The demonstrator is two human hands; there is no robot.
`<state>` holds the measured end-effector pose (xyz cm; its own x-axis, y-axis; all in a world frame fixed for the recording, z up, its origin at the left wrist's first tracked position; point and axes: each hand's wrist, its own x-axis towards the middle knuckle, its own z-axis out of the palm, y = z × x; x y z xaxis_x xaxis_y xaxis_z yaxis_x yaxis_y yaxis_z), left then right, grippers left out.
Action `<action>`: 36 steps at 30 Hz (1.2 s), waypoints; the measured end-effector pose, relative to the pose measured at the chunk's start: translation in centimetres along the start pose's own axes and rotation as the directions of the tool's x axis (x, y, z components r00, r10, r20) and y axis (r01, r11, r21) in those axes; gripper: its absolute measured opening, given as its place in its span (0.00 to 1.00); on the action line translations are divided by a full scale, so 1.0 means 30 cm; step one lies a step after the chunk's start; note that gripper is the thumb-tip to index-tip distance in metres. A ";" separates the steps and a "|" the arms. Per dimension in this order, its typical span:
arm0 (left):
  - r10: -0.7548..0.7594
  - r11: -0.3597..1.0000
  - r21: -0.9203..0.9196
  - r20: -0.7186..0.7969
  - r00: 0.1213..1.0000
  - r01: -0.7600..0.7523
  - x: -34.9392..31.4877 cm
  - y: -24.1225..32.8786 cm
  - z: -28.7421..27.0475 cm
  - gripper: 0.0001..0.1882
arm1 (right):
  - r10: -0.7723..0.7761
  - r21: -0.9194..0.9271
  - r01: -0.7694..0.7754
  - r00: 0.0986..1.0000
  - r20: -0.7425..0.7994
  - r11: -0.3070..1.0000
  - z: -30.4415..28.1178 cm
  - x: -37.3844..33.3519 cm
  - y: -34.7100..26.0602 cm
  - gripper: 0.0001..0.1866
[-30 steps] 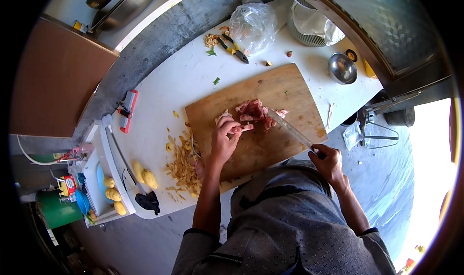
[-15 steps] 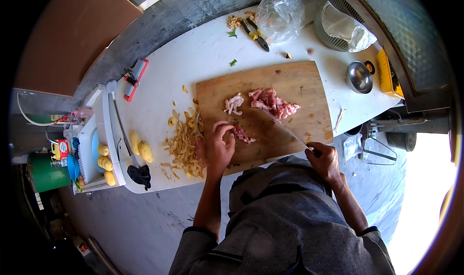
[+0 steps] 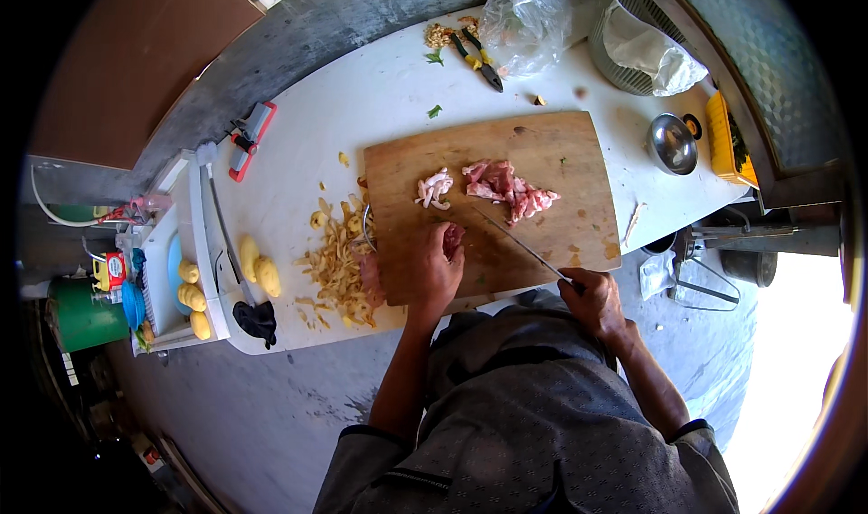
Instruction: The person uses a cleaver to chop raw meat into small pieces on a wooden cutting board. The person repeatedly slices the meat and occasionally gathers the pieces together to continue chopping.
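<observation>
Person's L hand (image 3: 438, 273) curls round small meat pc (image 3: 454, 238) over cutting bd (image 3: 579, 223); R hand (image 3: 593, 299) grips knife (image 3: 524, 247), tip nr red meat pile (image 3: 508, 190). Pale strips (image 3: 435, 188) lie just L of pile; peelings (image 3: 336, 261) heaped on bench (image 3: 312, 121), L of bd.

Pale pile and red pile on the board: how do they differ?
The pale pile is mostly whitish pink; the red pile is mostly deeper red. The pale pile is smaller than the red pile, and lies left of it. Both rest on the board.

A grey wall (image 3: 312, 48) backs the white table (image 3: 316, 121).
</observation>
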<state>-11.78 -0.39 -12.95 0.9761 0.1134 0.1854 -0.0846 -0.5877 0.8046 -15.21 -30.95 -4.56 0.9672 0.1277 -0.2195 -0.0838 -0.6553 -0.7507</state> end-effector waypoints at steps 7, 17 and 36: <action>-0.015 0.998 -0.057 0.076 0.997 0.020 0.001 0.017 -0.015 0.15 | -0.166 -0.120 0.173 0.984 0.070 0.978 0.072 0.080 -0.111 0.14; 0.046 0.994 0.098 0.052 0.998 -0.051 -0.007 0.010 -0.007 0.19 | -0.232 -0.279 0.291 0.946 0.228 0.915 0.154 0.170 -0.133 0.08; 0.040 0.999 0.013 0.083 0.996 -0.041 0.010 -0.037 0.001 0.12 | -0.177 -0.437 0.406 0.861 0.476 0.802 0.239 0.316 -0.199 0.12</action>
<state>-11.38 0.26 -13.82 0.9852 0.0233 0.1697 -0.1217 -0.6019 0.7893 -7.27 -20.48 -6.64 0.7338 0.5805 -0.3530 0.4306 -0.7992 -0.4193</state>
